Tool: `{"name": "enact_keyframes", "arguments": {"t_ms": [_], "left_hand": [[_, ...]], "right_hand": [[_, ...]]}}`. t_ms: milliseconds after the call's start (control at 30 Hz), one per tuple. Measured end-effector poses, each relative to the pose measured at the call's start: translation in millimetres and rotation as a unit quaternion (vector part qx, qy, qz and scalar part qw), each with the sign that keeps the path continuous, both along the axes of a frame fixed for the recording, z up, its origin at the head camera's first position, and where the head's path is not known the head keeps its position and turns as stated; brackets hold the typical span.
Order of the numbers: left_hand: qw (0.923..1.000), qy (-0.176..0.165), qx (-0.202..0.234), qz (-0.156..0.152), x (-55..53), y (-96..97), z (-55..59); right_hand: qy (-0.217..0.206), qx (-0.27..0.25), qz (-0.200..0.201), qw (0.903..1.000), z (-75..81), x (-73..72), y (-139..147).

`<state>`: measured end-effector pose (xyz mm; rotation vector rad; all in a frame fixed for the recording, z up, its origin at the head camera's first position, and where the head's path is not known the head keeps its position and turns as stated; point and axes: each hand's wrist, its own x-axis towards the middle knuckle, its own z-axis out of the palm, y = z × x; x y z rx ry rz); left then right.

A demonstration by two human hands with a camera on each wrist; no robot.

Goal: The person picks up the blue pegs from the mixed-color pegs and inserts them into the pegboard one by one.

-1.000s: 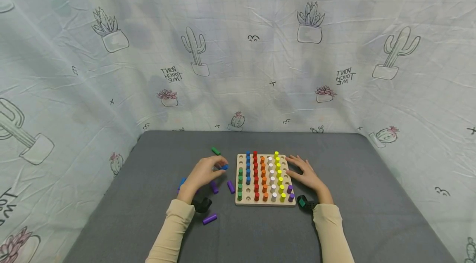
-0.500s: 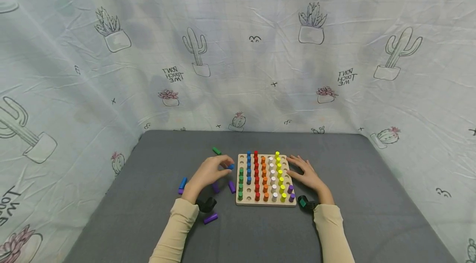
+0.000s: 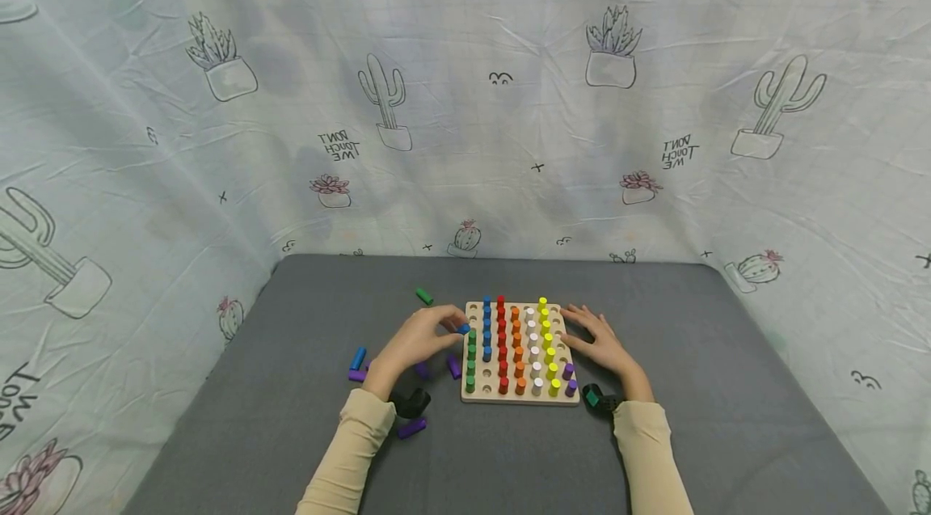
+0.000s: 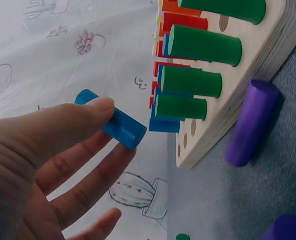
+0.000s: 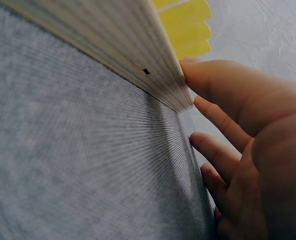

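My left hand (image 3: 423, 335) pinches a blue peg (image 4: 121, 126) between thumb and fingers, above the left edge of a wooden pegboard (image 3: 474, 396). In the left wrist view the peg is tilted, apart from the green pegs (image 4: 188, 81) standing in the board. Rows of blue, red, orange, white and yellow pegs (image 3: 550, 354) fill much of the board, with two purple pegs (image 3: 570, 378) at its near right corner. My right hand (image 3: 600, 341) rests at the board's right edge, thumb tip touching the rim and fingers relaxed.
Left of the board lie loose purple pegs (image 3: 454, 366), one of them nearer the front (image 3: 412, 428). A loose blue peg (image 3: 358, 358) lies farther left, and a green peg (image 3: 424, 296) behind the left hand. A patterned cloth (image 3: 465, 94) hangs behind the grey table (image 3: 305, 297).
My left hand has moved right with the blue peg, from beside the board to over its left edge. The right hand has stayed at the board's right side.
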<state>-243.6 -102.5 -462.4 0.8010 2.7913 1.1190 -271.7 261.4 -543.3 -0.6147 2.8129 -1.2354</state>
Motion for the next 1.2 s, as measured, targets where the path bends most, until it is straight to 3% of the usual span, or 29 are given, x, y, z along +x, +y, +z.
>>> {"name": "enact_keyframes", "arguments": {"t_ms": [300, 833, 1200], "left_hand": [[0.9991, -0.008, 0.021, -0.036, 1.5, 6.2, -1.4], [0.9972, -0.013, 0.037, -0.064, 3.5, 13.5, -2.4], [0.9943, -0.003, 0.053, -0.092, 3.1, 18.9, -11.5]], "right_hand": [[0.007, -0.006, 0.003, 1.0, -2.2, 0.8, 1], [-0.007, -0.009, 0.005, 0.9999, 1.9, 1.4, 0], [0.006, -0.002, 0.006, 1.0, 1.5, 0.4, -1]]}}
